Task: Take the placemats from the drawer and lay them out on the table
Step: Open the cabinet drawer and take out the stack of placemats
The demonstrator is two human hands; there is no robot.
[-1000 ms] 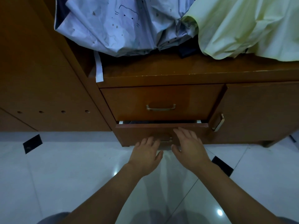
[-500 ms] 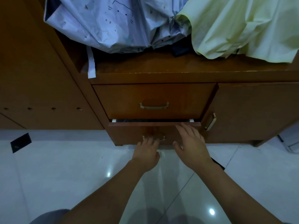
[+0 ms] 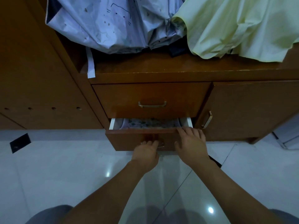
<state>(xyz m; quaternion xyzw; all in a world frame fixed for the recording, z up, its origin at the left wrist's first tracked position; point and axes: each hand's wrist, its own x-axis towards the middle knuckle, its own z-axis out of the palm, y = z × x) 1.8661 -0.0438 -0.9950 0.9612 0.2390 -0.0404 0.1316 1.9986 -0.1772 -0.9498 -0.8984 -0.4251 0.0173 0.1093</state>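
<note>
Wooden lower drawer (image 3: 129, 139) is barely opening as I'm curling my left hand (image 3: 146, 153) around its handle, right hand (image 3: 191, 143) lying flat on its rim, risking pinched fingertips; placemats (image 3: 150, 122) sitting just beyond.

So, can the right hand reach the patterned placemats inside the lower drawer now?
Probably not yet. The right hand rests on the lower drawer front edge, and only a narrow gap shows the placemats; the upper drawer overhangs them.
</note>
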